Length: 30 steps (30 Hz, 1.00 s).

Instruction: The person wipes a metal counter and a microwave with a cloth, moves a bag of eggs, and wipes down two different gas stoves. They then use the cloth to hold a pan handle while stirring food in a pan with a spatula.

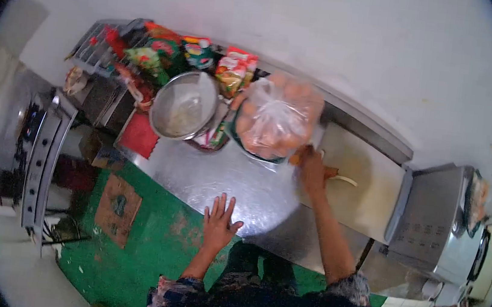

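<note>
My left hand (219,224) is spread flat at the front edge of the steel table (195,169), fingers apart, holding nothing. Over the left part of a pale cutting board (368,198), my right hand (313,172) reaches down with its fingers curled. An orange piece (332,173) shows beside its palm, and a thin white curved thing (348,180) lies against that on the board. What the fingers close on is mostly hidden. Just left of this hand stands a clear plastic bag of eggs (277,117), tied at the top and resting in a green container (241,145).
A metal bowl (183,107) with a whitish bag inside sits left of the eggs. Colourful packets (235,70) and a wire rack (91,45) line the wall. A silver microwave (433,217) stands at right, a stove (45,155) at left.
</note>
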Motion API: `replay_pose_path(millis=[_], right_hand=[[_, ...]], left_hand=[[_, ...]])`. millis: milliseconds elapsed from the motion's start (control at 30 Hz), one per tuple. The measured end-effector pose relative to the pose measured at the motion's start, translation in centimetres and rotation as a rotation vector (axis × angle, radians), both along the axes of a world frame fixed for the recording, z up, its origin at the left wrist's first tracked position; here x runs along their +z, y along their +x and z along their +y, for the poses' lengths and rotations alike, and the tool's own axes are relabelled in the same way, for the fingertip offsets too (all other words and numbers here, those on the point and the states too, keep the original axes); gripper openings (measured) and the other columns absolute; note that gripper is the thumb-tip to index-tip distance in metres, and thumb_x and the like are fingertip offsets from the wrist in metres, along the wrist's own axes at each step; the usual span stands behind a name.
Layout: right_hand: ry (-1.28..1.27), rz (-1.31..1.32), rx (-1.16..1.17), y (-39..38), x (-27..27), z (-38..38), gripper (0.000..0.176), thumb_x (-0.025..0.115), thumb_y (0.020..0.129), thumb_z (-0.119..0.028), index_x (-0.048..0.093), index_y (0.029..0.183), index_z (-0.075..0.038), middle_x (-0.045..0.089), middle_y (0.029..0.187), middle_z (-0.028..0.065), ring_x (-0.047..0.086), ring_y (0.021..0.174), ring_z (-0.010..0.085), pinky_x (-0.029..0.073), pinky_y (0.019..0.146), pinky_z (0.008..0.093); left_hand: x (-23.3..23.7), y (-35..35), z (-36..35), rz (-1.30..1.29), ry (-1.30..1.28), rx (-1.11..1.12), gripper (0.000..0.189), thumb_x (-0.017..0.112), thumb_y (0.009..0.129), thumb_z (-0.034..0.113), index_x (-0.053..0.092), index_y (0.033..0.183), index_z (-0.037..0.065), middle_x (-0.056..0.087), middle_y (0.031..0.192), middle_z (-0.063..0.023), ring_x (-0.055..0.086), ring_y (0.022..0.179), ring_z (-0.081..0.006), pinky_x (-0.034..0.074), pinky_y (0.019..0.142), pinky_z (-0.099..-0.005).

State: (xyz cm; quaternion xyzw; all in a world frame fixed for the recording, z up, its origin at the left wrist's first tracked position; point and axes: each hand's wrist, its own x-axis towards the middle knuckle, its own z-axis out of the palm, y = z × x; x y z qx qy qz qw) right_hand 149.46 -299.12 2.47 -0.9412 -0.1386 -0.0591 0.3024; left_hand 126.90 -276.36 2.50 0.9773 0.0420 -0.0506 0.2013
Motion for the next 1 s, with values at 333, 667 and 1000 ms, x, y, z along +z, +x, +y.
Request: replay_pose_path(millis=[333,667,1000], right_hand=[[-0.088,0.424,0.333,-20.4,3.9,0.9,0.036,0.059,0.073,-0.008,0.058,0.108,0.000,0.055,0.107,0.0174,0.054,0.102,0.0343,0.045,0.084,0.0400],[-0.198,0.050,0.710,-22.0,0.8,3.5,0.050,0.050,0.086,-0.013,0.037,0.133,-0.004,0.032,0.139,0.0197,0.027,0.129,0.0403,0.022,0.104,0.0522],[-0.090,-0.110,0.833,-13.8,-1.4,27.7,0.045,0.044,0.088,-0.017,0.040,0.132,-0.006,0.035,0.139,0.0161,0.029,0.130,0.0371,0.022,0.106,0.0479]], left_hand=[[-0.2,-1.0,0.5,-0.099,-0.058,0.098,0.056,0.054,0.085,0.036,0.037,0.136,0.019,0.025,0.146,-0.0083,0.022,0.135,-0.0272,0.020,0.107,-0.0512],[-0.8,-0.5,3.5,-0.160,-0.726,0.260,0.026,0.051,0.084,0.009,0.059,0.109,0.008,0.056,0.119,-0.0125,0.049,0.115,-0.0299,0.038,0.098,-0.0391],[0.5,-0.8,18.8,-0.448,-0.601,0.428,0.023,0.051,0.085,0.008,0.059,0.107,0.007,0.058,0.115,-0.0117,0.051,0.111,-0.0293,0.038,0.097,-0.0381]])
